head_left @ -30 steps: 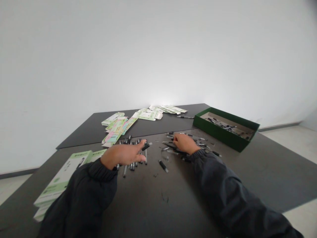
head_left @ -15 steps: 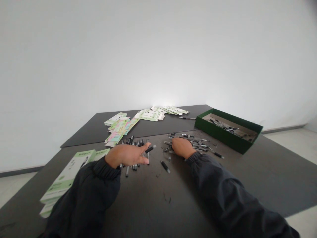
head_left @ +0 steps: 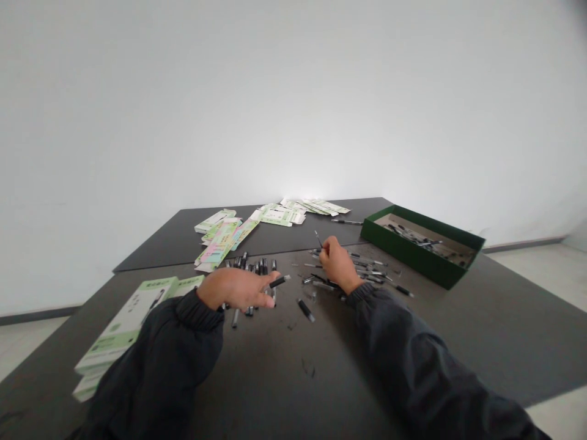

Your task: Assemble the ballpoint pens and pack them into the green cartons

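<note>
Black-gripped pen piece (head_left: 277, 282) and thin rod (head_left: 318, 237) held above dark table (head_left: 284, 391).
The pen piece is gripped between thumb and index finger of the left hand (head_left: 238, 288), clear end directed rightward; a cluster of pen parts (head_left: 263, 267) is partly covered by this hand. The thin rod is pinched at the fingertips of the right hand (head_left: 338, 261), free end tilted upward, over the left side of a loose pen heap (head_left: 372, 274). A second grip piece (head_left: 306, 310) is located between the hands. More pens are contained in the open green box (head_left: 403, 252), beyond the heap at right. Stacked cartons (head_left: 132, 311) are positioned beside the left forearm.
</note>
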Tool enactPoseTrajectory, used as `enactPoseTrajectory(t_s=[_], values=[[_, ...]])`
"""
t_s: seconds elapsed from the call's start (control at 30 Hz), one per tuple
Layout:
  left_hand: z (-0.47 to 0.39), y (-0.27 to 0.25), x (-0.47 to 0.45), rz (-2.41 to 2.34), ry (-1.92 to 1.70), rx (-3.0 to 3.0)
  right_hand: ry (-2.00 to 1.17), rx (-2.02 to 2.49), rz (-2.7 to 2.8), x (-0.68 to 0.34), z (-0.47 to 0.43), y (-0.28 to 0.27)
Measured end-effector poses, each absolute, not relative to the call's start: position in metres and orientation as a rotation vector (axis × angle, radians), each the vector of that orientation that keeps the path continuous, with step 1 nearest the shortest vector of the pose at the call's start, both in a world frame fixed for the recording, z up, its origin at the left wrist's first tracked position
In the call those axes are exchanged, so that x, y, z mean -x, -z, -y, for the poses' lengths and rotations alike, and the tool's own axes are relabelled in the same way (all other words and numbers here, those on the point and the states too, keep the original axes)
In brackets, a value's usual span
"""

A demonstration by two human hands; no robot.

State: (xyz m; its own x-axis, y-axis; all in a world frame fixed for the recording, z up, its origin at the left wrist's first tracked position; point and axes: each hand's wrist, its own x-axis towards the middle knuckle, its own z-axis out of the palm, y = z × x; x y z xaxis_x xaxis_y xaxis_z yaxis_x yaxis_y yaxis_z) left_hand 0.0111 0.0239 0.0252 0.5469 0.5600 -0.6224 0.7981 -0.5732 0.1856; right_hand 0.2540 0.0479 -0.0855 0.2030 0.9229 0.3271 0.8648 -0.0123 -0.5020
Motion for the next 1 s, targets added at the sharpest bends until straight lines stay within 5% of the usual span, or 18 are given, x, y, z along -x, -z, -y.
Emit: enactPoseTrajectory(t_s=[0.37, 1.0], values=[[-0.022, -0.030, -0.013, -1.061, 0.737, -2.274, -1.082, 0.791, 0.964, -0.253, -0.029, 0.074], [-0.030, -0.016, -0.012, -0.985, 0.777, -2.219, -1.401, 0.458, 0.999, -0.207, 0.007, 0.063]])
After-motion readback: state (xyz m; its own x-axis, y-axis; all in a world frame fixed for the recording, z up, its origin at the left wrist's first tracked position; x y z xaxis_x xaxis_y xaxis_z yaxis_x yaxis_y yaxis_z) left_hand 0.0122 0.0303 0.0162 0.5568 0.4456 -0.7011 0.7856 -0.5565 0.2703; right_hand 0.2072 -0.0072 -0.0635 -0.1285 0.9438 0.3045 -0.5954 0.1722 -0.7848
